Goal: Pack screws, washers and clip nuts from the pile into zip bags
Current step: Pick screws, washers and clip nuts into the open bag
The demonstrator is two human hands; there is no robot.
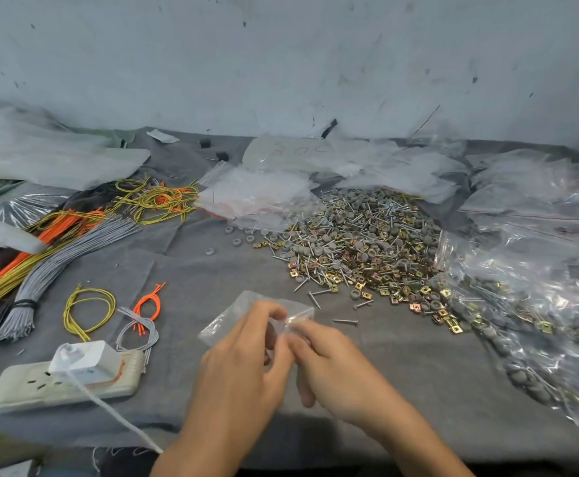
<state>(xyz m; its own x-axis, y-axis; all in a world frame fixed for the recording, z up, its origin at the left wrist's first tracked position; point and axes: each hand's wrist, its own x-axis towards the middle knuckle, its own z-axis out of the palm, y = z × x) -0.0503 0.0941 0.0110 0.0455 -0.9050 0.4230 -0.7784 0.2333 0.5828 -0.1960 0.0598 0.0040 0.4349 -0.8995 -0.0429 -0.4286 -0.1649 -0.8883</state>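
Observation:
A small clear zip bag [238, 313] is held above the grey cloth near the front middle. My left hand [243, 363] grips its near edge with curled fingers, and my right hand [329, 363] pinches the same edge from the right. What the bag holds is hidden by my fingers. Behind and to the right lies the big pile [367, 242] of screws, grey washers and brass clip nuts. A few loose screws [345, 321] lie between the pile and my hands.
Filled zip bags [529, 325] are heaped at the right. Empty bags [257, 194] lie behind the pile. Bundles of grey, yellow and orange wires [50, 256] cover the left. A power strip [64, 380] with a white plug sits front left.

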